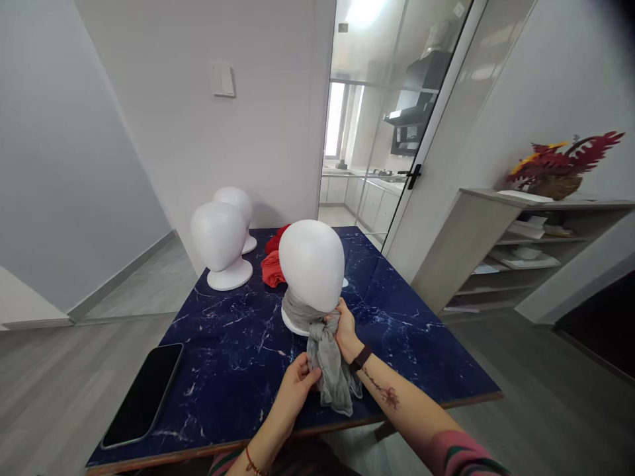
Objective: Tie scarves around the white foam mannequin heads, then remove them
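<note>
- Head view: our left grip (300,379) pinches the sheer grey fabric scarf (328,371).
- Our right grip (346,332) clasps it close under the smooth white mannequin head (311,264).

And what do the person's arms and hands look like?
Both hands are bare, without gloves. By the left hand there's a thin reddish bracelet on the arm. By the right hand there's a dark wristband, and further up the forearm a reddish flower tattoo with a dark stem. The right sleeve is pink with dark green stripes.
</note>
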Available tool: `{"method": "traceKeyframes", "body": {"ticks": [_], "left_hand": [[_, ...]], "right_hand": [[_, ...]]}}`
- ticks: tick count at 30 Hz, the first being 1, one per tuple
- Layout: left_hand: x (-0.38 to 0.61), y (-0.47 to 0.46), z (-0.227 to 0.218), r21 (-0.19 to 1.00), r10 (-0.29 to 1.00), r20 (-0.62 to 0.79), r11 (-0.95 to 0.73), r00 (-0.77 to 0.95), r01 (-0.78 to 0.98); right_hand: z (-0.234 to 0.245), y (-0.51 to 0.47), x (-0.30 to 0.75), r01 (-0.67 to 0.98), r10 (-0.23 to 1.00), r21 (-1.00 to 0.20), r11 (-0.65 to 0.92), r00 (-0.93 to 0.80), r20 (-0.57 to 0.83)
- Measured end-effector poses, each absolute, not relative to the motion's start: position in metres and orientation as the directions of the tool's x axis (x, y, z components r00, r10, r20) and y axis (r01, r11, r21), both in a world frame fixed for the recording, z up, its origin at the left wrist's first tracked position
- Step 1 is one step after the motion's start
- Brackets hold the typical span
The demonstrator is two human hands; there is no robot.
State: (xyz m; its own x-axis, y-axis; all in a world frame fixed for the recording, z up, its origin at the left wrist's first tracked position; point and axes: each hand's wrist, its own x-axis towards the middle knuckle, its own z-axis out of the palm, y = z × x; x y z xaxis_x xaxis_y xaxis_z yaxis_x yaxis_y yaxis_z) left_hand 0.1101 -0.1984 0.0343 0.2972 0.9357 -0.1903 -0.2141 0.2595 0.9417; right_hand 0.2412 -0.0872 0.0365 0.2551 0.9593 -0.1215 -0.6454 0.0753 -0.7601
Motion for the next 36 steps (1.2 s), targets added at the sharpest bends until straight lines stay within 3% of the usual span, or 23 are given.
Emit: {"method": "traceKeyframes", "body": {"ticks": [3,5,7,12,16,22,29,36], "left_hand": [[0.094,-0.189,0.031,0.997,0.992,-0.061,0.055,0.114,0.056],[0.087,-0.182,0.035,0.956,0.994,0.104,-0.112,0.045,0.27],[0.084,-0.174,0.041,0.865,0.97,0.227,-0.24,0.083,0.441],[0.087,-0.158,0.05,0.645,0.949,0.201,-0.314,0.241,0.697],[0.086,-0.15,0.049,0.663,0.957,0.156,-0.285,0.244,0.692],[0.085,-0.144,0.042,0.751,0.982,0.106,-0.181,0.154,0.635],[0.071,-0.14,0.036,0.701,0.982,0.151,-0.188,0.115,0.688],[0.048,-0.137,0.041,0.809,0.962,0.225,-0.098,-0.152,0.58]], "right_hand": [[0.028,-0.09,0.234,-0.678,0.959,-0.734,0.045,0.235,-0.158],[0.025,-0.093,0.232,-0.684,0.956,-0.728,0.039,0.238,-0.173],[0.025,-0.097,0.231,-0.667,0.95,-0.744,0.044,0.258,-0.175],[0.031,-0.11,0.23,-0.597,0.938,-0.8,0.059,0.307,-0.16],[0.04,-0.13,0.238,-0.592,0.961,-0.805,-0.036,0.199,-0.189],[0.052,-0.155,0.252,-0.46,0.962,-0.847,-0.268,-0.171,-0.211],[0.055,-0.148,0.261,-0.511,0.958,-0.82,-0.257,-0.025,-0.284],[0.05,-0.135,0.291,-0.603,0.926,-0.768,-0.217,0.123,-0.358]]}}
